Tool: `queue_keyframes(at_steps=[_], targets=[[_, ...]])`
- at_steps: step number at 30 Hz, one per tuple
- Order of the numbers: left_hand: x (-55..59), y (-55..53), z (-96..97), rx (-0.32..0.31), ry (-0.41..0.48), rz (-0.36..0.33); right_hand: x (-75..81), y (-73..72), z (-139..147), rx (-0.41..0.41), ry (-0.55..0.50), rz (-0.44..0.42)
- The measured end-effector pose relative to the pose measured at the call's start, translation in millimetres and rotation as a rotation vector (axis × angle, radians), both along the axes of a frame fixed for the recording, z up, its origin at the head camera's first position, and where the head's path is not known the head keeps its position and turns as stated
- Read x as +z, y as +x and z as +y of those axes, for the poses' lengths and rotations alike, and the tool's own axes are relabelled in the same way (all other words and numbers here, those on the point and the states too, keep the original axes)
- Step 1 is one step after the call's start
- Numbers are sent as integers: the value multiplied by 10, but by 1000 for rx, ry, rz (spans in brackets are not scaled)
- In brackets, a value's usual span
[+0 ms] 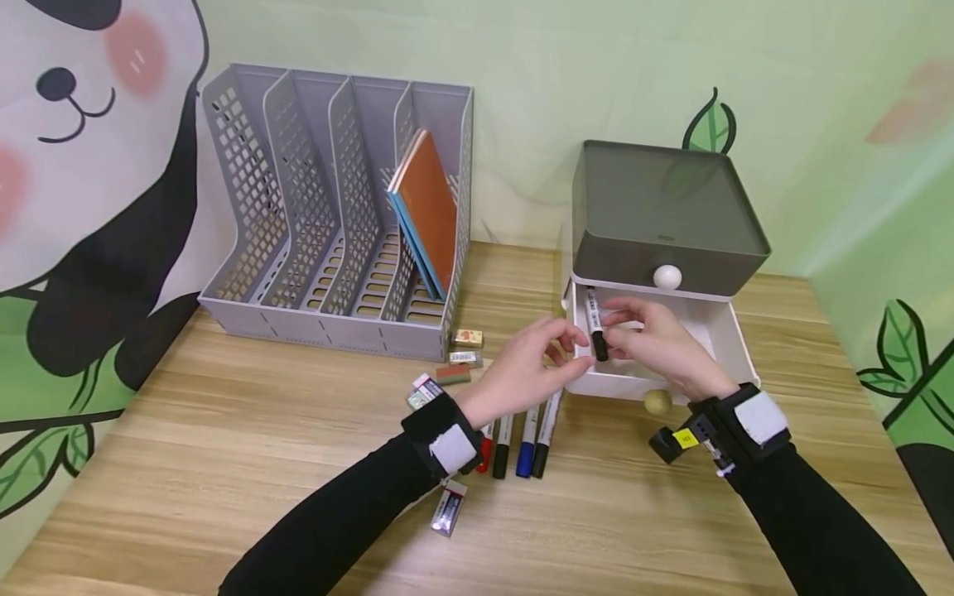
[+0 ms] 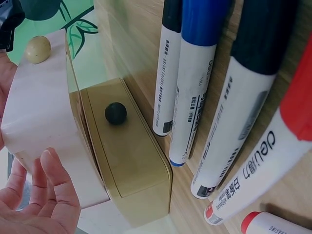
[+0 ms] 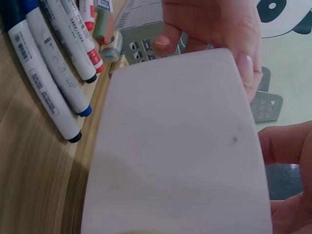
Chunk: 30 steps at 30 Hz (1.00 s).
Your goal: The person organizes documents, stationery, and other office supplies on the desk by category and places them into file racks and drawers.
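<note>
A whiteboard marker with a black cap (image 1: 599,343) lies lengthwise along the left wall in the pulled-out white drawer (image 1: 730,348). My right hand (image 1: 656,339) reaches into this drawer, loosely bent fingertips right at the marker's right side. Beside the drawer's left wall, my left hand (image 1: 525,364) has its fingers spread and curved; its thumb comes close to the black cap. Nothing shows between the left fingers (image 2: 58,175) in the left wrist view. The drawer front (image 3: 170,146) hides much of my right hand in the right wrist view.
Several markers (image 1: 526,447) lie under and beside my left forearm. Erasers (image 1: 452,374) lie between it and the grey file rack (image 1: 335,331), with another eraser (image 1: 449,507) nearer. Notebooks (image 1: 428,215) lean in the rack. A dark upper drawer (image 1: 656,257) overhangs the white one.
</note>
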State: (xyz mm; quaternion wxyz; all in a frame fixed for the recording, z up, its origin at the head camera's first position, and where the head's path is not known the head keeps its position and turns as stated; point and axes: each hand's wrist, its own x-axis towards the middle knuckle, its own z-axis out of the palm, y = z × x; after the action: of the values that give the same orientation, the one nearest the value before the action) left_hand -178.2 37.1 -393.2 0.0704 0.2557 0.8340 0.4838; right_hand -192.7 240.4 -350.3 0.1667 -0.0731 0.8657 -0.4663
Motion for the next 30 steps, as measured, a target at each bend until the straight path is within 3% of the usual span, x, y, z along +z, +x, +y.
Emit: queue_keyframes(at_steps=[10,23,30], targets=[[6,4,-1,-4,5,10,-32,12,-43,77,27,49],[34,38,-102,-36,25,32,-33,81,-65,84,98,191],[53,92,-287,-14,-58,132,-39,168,-101,18,128,348]])
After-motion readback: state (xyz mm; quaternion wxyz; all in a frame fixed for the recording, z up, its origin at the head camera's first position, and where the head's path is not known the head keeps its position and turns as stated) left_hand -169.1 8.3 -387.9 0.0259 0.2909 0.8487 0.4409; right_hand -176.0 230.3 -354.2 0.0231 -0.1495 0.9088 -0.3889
